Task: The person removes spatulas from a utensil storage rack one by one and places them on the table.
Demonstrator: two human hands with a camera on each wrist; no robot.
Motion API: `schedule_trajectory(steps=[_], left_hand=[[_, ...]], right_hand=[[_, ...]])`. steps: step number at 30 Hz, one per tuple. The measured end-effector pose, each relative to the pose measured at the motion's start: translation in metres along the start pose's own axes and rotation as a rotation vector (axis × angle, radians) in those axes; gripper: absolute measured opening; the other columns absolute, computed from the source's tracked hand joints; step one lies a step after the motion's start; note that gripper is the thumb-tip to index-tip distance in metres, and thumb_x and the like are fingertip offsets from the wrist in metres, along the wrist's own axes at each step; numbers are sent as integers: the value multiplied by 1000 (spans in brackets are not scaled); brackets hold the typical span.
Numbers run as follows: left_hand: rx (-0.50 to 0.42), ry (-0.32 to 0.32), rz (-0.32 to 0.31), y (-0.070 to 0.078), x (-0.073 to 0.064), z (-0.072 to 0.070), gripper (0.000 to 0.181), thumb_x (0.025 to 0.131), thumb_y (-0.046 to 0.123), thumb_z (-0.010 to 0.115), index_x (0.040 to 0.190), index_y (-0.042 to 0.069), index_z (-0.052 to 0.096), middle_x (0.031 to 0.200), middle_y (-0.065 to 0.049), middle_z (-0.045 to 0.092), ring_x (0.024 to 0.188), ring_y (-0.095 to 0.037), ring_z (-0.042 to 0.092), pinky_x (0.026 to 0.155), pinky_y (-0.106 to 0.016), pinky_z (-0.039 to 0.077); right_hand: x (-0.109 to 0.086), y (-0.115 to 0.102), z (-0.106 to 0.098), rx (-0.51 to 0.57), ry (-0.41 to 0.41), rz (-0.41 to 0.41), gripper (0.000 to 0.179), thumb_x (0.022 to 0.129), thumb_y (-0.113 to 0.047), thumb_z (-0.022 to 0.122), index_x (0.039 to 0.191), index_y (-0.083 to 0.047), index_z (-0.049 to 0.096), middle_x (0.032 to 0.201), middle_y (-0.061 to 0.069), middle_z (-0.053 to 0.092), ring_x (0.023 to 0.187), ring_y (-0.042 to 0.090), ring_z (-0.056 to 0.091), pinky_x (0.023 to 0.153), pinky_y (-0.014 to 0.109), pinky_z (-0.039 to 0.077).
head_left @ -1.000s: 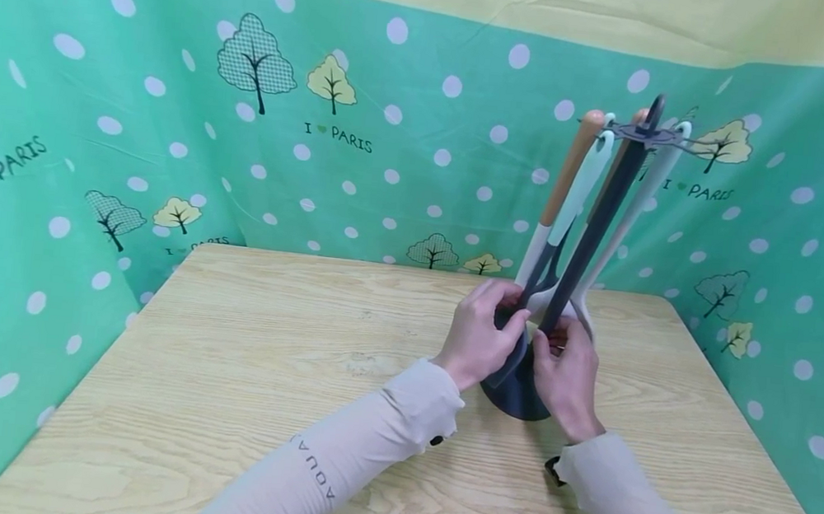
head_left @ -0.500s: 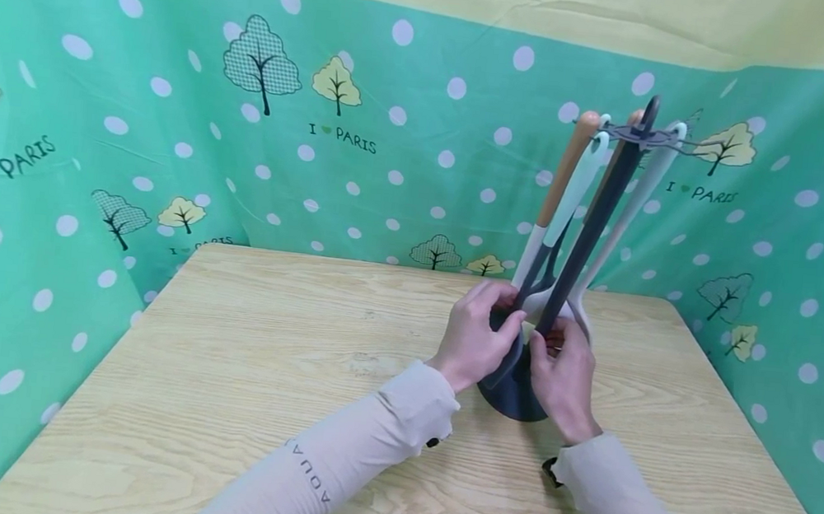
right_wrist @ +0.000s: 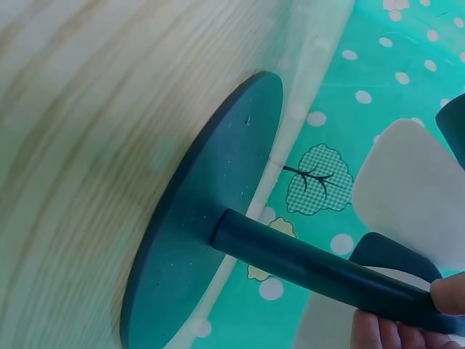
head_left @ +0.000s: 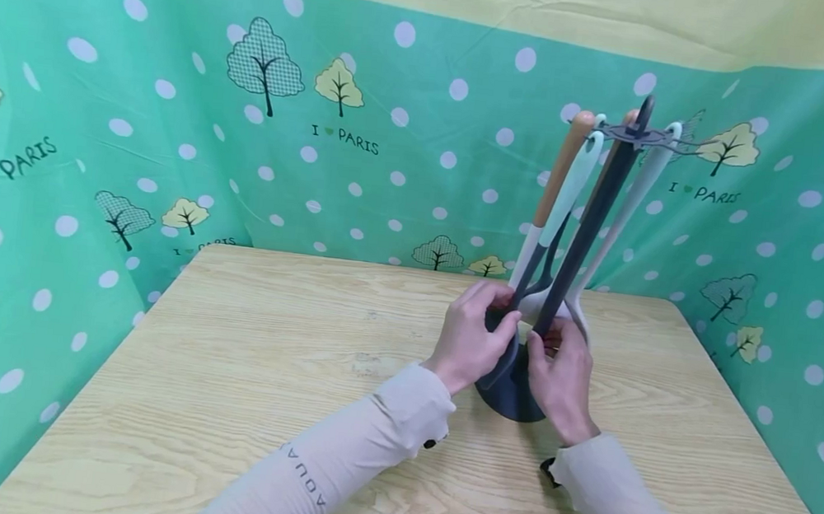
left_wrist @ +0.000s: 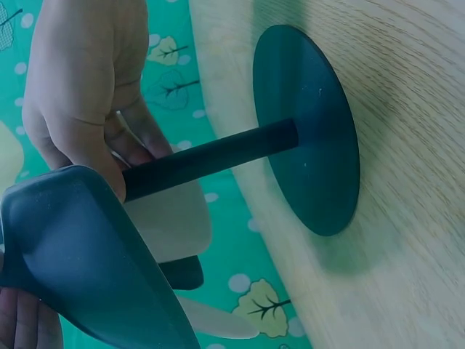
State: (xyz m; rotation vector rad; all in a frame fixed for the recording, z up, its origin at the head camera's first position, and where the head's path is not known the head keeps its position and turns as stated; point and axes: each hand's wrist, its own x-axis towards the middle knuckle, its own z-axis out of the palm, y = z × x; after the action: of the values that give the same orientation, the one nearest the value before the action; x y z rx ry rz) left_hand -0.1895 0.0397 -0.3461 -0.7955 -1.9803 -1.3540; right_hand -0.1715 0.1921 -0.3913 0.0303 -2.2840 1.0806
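A black utensil stand with a round base [head_left: 512, 397] is on the right part of the table, with several kitchen utensils hanging from its top ring [head_left: 636, 135]. My right hand [head_left: 560, 375] grips the lower part of the black pole [head_left: 587, 232], thumb and fingers round it. Just left of it, my left hand [head_left: 472, 333] pinches a dark spatula with a mint handle [head_left: 571, 189], low on its shaft; the broad dark blade [left_wrist: 80, 247] fills the lower left of the left wrist view. A wooden-handled utensil [head_left: 559, 176] with a white shaft hangs beside it.
Behind the pole hang a white ladle-like utensil [head_left: 580, 310] and another light-handled one [head_left: 646, 180]. A wood-grain table [head_left: 284, 344] lies beneath. Green dotted cloth [head_left: 360, 177] rises along its back and both sides.
The stand, its utensils and both hands have shifted slightly left. Both grips look the same as before, and the head view has turned a little.
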Motion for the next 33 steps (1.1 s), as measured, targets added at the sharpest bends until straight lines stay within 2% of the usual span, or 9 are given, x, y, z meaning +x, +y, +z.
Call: schedule_trajectory(steps=[33], left_hand=[[10, 25, 12, -3, -2, -8, 17, 83, 2, 70, 99, 2, 65, 94, -7, 64, 86, -16, 62, 82, -19, 50]], right_hand=[[-3, -7, 6, 24, -9, -10, 20, 92, -9, 61, 108, 1, 53, 97, 14, 58, 85, 25, 58, 76, 43, 54]])
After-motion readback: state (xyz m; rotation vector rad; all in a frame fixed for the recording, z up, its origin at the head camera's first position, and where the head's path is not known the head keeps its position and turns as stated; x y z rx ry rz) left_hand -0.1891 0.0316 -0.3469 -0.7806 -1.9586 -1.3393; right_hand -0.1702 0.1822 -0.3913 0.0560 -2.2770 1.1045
